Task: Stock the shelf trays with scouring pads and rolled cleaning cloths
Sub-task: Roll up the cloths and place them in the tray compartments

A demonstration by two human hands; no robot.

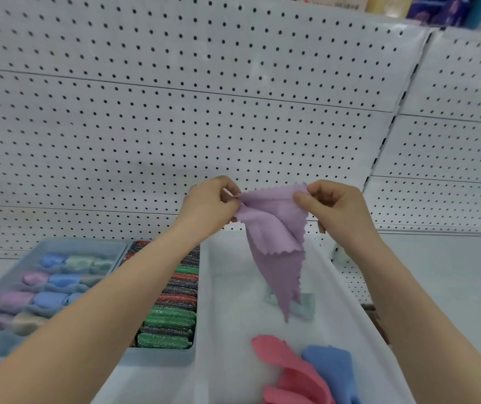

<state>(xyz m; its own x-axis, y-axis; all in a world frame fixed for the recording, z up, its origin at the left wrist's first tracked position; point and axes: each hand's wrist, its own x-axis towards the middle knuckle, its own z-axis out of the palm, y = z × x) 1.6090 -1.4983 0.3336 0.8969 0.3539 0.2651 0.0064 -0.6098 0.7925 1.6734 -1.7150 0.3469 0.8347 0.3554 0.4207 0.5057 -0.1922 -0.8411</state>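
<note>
Before a white pegboard (175, 118), left hand (207, 208) and right hand (335, 208) pinch a lilac cloth (274, 240) by its corners. Pulling the top edge taut should help it roll evenly.

The pinked-edge lilac cloth (274, 228) looks soft and matt. Green, red and dark scouring pads (172, 313) glitter coarsely. The white perforated back panel (175, 112) looks smooth, painted metal.

White pegboard (175, 112) behind; blurred packages (437, 8), perhaps tissues, top right.
</note>
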